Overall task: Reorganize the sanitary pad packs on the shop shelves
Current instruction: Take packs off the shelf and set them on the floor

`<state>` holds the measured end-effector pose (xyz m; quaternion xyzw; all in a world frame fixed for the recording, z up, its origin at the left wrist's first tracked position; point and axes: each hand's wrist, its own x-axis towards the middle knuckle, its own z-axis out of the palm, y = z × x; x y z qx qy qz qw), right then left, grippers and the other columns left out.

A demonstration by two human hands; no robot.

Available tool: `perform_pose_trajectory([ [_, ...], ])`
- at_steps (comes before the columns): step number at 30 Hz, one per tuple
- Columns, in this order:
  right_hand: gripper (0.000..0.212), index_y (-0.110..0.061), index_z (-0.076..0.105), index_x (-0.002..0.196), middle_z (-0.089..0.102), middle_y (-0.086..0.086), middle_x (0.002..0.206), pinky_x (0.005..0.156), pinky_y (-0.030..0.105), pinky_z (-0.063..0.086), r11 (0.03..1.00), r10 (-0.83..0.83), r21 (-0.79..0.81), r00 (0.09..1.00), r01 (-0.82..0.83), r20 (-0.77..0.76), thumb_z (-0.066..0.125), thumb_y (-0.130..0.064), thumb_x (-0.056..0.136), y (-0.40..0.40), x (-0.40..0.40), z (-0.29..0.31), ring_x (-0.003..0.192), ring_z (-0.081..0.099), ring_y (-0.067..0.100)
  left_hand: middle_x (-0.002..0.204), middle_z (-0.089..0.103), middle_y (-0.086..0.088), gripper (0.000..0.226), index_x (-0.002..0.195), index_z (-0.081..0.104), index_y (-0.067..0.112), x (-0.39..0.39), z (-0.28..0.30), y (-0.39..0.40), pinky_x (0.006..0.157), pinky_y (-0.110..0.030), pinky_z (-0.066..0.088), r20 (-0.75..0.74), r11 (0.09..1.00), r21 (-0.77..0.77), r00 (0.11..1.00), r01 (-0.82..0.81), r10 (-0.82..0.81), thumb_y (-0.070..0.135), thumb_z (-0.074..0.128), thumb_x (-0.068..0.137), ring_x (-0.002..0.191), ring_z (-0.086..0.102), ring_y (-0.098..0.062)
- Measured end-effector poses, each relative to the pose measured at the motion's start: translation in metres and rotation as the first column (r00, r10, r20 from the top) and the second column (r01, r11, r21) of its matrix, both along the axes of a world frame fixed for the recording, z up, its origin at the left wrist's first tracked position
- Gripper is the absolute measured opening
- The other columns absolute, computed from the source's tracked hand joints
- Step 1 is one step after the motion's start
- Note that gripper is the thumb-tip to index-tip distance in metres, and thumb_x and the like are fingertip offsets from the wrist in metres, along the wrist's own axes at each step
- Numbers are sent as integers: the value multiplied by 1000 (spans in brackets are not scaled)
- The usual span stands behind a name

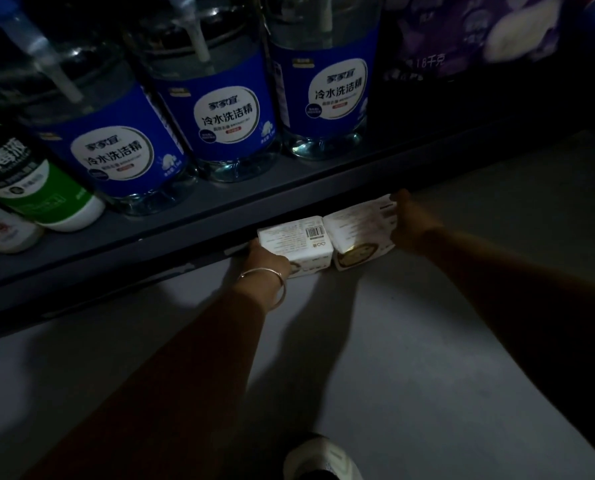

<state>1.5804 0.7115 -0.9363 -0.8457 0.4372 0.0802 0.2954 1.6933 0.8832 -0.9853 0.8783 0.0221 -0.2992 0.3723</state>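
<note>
Under bottom shelf lip (171, 244): left hand (266, 259) grips barcode pack (298, 242), right hand (412, 220) grips adjoining pack (360, 233); packs touch between hands, long axes side-to-side.

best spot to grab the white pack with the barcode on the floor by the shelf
Take the barcode pack by its free left end, where the left hand is. Its right end butts against the second pack and the shelf base lies right behind it, so the left end and near side are the open ones. It lies flat, so wrapping the fingers round the short end should work.
</note>
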Motion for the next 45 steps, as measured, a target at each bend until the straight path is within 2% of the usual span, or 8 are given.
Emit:
perform_pose_trajectory([
  [7, 31, -2, 60, 120, 60, 21, 120, 93, 37, 50, 989, 147, 14, 985, -149, 91, 52, 2, 90, -7, 6, 56, 109, 59, 33, 127, 57, -16, 46, 127, 51, 0, 6, 44, 15, 92, -31, 47, -6, 966, 194, 985, 173, -175, 4, 63, 82, 113, 56, -32],
  [14, 26, -6, 65, 107, 61, 9, 104, 61, 20, 54, 945, 150, 209, 902, -251, 404, 69, -3, 81, 25, 30, 172, 85, 64, 20, 105, 62, -17, 36, 118, 58, 2, 15, 148, 41, 82, -40, 53, 13, 958, -237, 987, 161, -163, -6, 61, 83, 96, 59, -31],
  [21, 37, -1, 61, 114, 68, 23, 95, 70, 31, 56, 901, 310, 131, 823, -414, 476, 71, 0, 79, 86, 58, 249, 76, 64, 26, 77, 60, -4, 34, 115, 58, 1, 37, 243, 83, 71, -28, 50, 184, 886, -353, 951, 300, -248, -8, 62, 82, 71, 57, -17],
  [28, 34, -5, 61, 111, 68, 18, 93, 74, 36, 56, 876, 366, 74, 757, -476, 541, 70, 2, 78, 143, 80, 326, 73, 64, 25, 81, 58, -4, 38, 119, 55, -1, 55, 336, 128, 68, -27, 49, 314, 828, -403, 909, 389, -275, -9, 61, 83, 70, 55, -14],
  [31, 43, -1, 57, 118, 67, 20, 92, 77, 40, 55, 888, 348, 52, 741, -457, 574, 71, 3, 77, 161, 89, 356, 76, 63, 27, 76, 55, -3, 39, 121, 53, -3, 63, 372, 142, 62, -24, 50, 373, 806, -411, 885, 425, -277, -9, 60, 83, 67, 53, -13],
  [35, 43, -5, 56, 120, 68, 17, 100, 56, 17, 53, 901, 386, -76, 711, -427, 587, 71, -5, 80, 179, 102, 393, 66, 61, 16, 79, 56, -5, 39, 121, 53, -2, 77, 416, 161, 65, -26, 50, 448, 782, -431, 859, 451, -248, -9, 60, 84, 69, 54, -15],
  [39, 42, -8, 60, 118, 67, 7, 95, 80, 29, 53, 914, 405, -267, 706, -304, 581, 74, -14, 79, 180, 119, 421, 79, 60, 15, 99, 60, -15, 39, 121, 54, -2, 98, 452, 164, 75, -32, 52, 550, 777, -414, 810, 474, -201, -6, 63, 83, 83, 57, -23],
  [45, 28, -3, 58, 112, 63, 14, 101, 83, 35, 49, 893, 378, -437, 710, -109, 595, 63, -3, 84, 146, 134, 454, 96, 60, 29, 86, 57, -3, 32, 112, 60, 4, 124, 496, 135, 75, -30, 51, 687, 747, -422, 719, 513, -105, 1, 67, 81, 83, 56, -20],
])
